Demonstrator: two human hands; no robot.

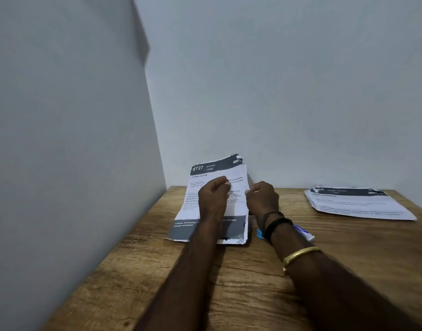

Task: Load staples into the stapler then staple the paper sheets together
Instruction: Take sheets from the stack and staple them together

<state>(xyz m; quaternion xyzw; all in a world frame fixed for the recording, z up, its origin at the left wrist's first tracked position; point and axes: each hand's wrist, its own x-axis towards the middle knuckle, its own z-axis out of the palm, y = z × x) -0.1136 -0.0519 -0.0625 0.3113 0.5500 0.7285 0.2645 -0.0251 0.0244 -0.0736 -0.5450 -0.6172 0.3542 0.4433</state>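
Head view. A wooden bench (138,271) is filling the lower half of the frame, running into a corner of two plain grey walls (276,91).

A set of printed paper sheets (217,177) is standing at lower centre, its far end propped up against the back wall and its near end lying on the bench. Its dark header band is showing "727" and "KITCHEN".

The left hand (213,199) is reaching in from the bottom of the frame and sitting over the middle of the sheets, its fingers (225,183) curled closed; whether they are pinching the paper cannot be told. The right hand (262,199) is sitting at the right edge of the same sheets, its fingers also curled closed, and any grip on the paper edge is hidden.

The right arm is wearing dark bands (275,226) at the wrist and a gold bangle (300,255) further down. A small blue and white object (303,232) is lying on the bench just beneath that wrist, mostly hidden; what it is cannot be told.

A second stack of printed sheets (358,204) is lying flat at the right of the frame, well apart from the first.
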